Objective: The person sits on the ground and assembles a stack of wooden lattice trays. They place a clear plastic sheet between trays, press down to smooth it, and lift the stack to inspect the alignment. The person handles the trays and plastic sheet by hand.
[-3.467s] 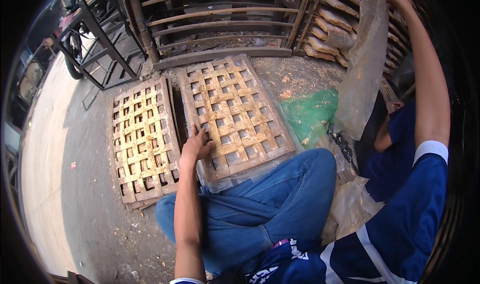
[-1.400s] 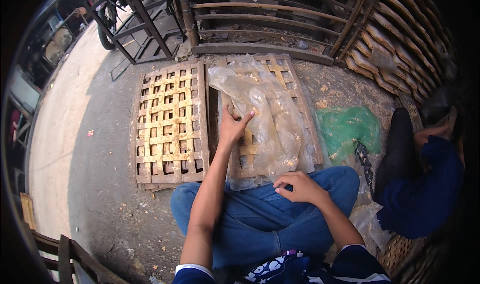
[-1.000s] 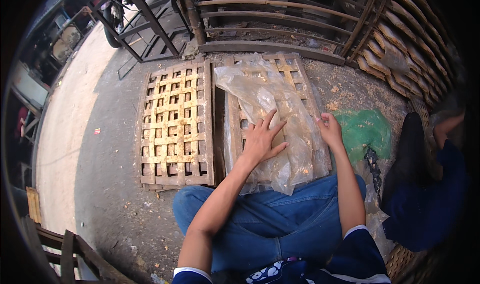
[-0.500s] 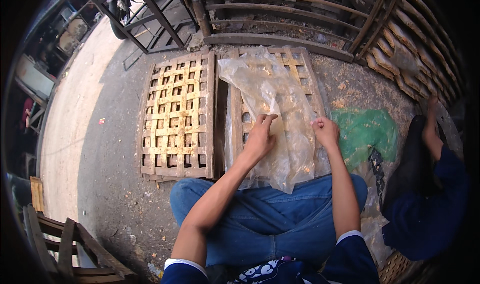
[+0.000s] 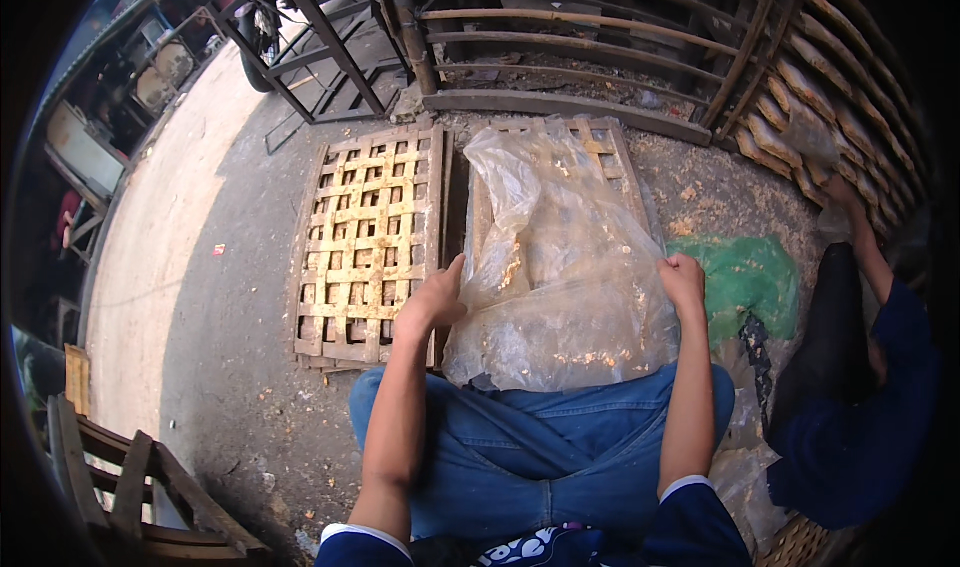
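A cloudy, crumpled plastic sheet lies over a wooden-framed lattice tray in front of my crossed legs. Bits of orange-brown crumb are scattered on the plastic. My left hand pinches the sheet at its left edge, beside the gap between the two trays. At the opposite edge, my right hand is closed on the same sheet. The sheet is drawn wide between them, still bunched in folds at its upper left. Through it the tray's slats show only faintly; the tray's far right corner is uncovered.
To the left sits a stack of lattice trays with yellowish woven strips. Green plastic lies right of my right hand. Another person's arm reaches toward stacked filled trays. A slatted rack stands beyond; wooden pieces are lower left.
My left hand has moved left and nearer me, pulling the folded plastic open across the tray. My right hand has shifted slightly right and nearer me. The other person's arm has reached farther forward.
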Available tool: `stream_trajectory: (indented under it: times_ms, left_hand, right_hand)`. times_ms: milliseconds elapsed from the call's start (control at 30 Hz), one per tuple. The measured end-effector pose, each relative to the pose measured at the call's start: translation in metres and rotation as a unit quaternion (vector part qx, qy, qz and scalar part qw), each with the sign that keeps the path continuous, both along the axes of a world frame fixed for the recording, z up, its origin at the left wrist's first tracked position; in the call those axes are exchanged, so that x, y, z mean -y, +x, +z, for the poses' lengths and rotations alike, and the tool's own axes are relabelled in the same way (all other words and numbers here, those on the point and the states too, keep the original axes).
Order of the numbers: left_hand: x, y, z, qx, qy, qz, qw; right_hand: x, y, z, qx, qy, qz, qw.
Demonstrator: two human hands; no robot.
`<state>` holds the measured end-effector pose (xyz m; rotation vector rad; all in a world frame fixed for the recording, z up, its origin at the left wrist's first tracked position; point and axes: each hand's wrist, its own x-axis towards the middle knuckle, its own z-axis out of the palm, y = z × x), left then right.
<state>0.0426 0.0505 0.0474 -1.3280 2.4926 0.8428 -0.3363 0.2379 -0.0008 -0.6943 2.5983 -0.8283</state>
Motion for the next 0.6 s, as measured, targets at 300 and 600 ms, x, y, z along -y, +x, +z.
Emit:
stream_trajectory:
  times_ms: [300, 600]
  left_hand:
    - [0.004, -0.034, -0.024, -0.280, -0.108, 0.127, 0.945]
    - [0.010, -0.058, -0.038, -0.323, -0.057, 0.211, 0.921]
  right_hand:
    - [0.010, 0.009, -0.014, 0.016, -0.038, 0.058, 0.997]
    - [0.011, 0.002, -0.024, -0.012, -0.058, 0.025, 0.998]
